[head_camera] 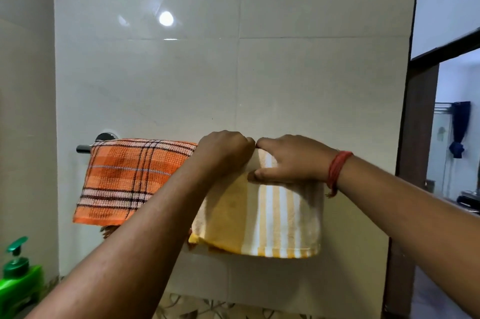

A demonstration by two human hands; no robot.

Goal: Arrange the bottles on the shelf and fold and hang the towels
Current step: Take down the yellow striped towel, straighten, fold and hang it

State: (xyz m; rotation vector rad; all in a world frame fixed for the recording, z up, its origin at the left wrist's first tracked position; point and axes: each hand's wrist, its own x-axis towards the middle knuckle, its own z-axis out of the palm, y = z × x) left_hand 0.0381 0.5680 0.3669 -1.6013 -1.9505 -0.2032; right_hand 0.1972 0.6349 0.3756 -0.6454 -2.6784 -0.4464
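Note:
A folded yellow-and-white striped towel (270, 217) hangs over the metal towel bar (84, 148) on the tiled wall. My left hand (224, 151) grips its top fold at the bar, fingers curled over it. My right hand (291, 160) pinches the same top edge just to the right, thumb on the front of the cloth. Both hands touch at the knuckles. An orange checked towel (127, 178) hangs folded on the left part of the bar. A green pump bottle (19, 282) stands at the bottom left corner.
The glossy tiled wall (233, 72) stands directly ahead. A dark door frame (415, 137) runs down the right side, with another room beyond it. A patterned tile band (207, 309) runs along the bottom edge.

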